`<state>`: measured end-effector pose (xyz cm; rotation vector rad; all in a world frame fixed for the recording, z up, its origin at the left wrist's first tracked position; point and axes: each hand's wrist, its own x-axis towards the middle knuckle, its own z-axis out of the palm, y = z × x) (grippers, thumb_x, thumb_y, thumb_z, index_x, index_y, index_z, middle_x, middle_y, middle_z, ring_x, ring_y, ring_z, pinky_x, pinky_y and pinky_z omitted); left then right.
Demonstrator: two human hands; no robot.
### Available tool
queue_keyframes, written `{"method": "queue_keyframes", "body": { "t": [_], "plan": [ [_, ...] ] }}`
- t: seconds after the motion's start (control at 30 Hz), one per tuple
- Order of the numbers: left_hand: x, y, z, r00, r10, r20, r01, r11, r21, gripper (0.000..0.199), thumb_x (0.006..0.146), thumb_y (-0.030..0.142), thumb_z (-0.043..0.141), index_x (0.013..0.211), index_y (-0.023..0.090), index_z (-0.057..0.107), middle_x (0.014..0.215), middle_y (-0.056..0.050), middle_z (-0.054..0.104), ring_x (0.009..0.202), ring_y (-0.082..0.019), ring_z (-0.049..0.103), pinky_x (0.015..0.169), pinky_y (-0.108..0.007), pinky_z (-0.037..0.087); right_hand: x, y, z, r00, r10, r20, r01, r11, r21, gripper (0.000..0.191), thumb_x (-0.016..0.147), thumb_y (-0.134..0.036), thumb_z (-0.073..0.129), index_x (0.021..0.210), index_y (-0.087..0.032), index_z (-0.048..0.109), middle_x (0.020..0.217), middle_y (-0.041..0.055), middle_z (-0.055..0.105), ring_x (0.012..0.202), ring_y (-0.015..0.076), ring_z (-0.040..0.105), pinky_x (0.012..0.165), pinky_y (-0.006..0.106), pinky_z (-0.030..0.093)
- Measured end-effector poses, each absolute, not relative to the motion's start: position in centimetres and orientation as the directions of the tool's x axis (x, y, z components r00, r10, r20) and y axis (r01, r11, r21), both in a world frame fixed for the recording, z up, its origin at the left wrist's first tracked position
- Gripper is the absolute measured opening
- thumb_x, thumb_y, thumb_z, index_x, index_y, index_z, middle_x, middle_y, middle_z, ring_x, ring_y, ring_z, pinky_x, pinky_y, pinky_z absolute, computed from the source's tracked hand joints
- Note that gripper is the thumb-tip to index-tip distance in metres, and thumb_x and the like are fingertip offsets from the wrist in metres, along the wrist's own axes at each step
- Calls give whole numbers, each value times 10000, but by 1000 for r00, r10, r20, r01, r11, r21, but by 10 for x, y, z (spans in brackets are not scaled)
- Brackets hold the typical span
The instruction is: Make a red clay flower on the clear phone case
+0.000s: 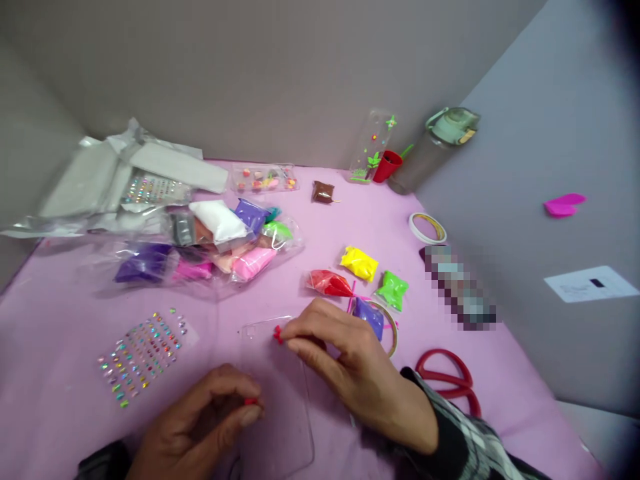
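Observation:
A clear phone case [285,427] lies flat on the pink-covered table in front of me. Above its far end, my right hand [345,367] has thumb and forefinger pinched at a small red clay piece [277,334]. Whether that piece rests on the case, I cannot tell. My left hand [205,423], at the near left side of the case, pinches another bit of red clay [251,401] between thumb and forefinger. A packet of red clay [330,283] lies beyond my right hand, close to yellow [359,263], green [393,290] and purple [369,317] packets.
A rhinestone sheet [143,353] lies left. Behind it are bagged clay packets [220,223] and grey plastic packaging [115,173]. Red-handled scissors [450,383], a tape roll [428,229] and a blurred-out object [457,287] line the right. A decorated case [371,147] and bottle [433,150] stand at back.

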<state>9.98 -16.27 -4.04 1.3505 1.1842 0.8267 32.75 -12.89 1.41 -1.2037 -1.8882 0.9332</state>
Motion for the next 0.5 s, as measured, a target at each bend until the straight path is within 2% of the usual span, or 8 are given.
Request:
{"method": "queue_keyframes", "body": {
  "t": [0.07,0.17,0.37,0.5],
  "plan": [
    [102,-158,-33,245,956,-162,123,135,983,134,792,341,771,737,236,709,681,24,666,617,-129,651,572,-163,570,323,-139,21,-347,924,160,406,302,-863,122,1008,-175,588,1023,-170,709,893,30,665,825,126,619,743,225,495],
    [106,-157,-26,250,937,-245,32,244,969,252,741,391,804,666,221,634,612,45,555,562,-113,541,501,-168,486,318,-156,26,-410,901,139,393,312,-865,122,1004,-212,604,1056,-167,705,871,30,648,790,128,599,702,222,487],
    [111,-160,-28,463,813,-353,-44,418,907,529,730,664,772,671,197,532,632,54,461,601,-114,421,557,-207,397,312,-176,16,-494,857,145,342,345,-874,362,962,-271,678,1299,-139,648,960,65,627,798,136,583,707,233,495],
    [113,-159,-29,606,710,-360,-21,466,884,611,683,739,765,660,198,483,606,73,409,562,-98,355,524,-213,313,309,-178,8,-519,845,133,261,304,-916,295,960,-260,678,1230,-144,712,929,58,612,801,132,589,702,226,489]
  ]
}}
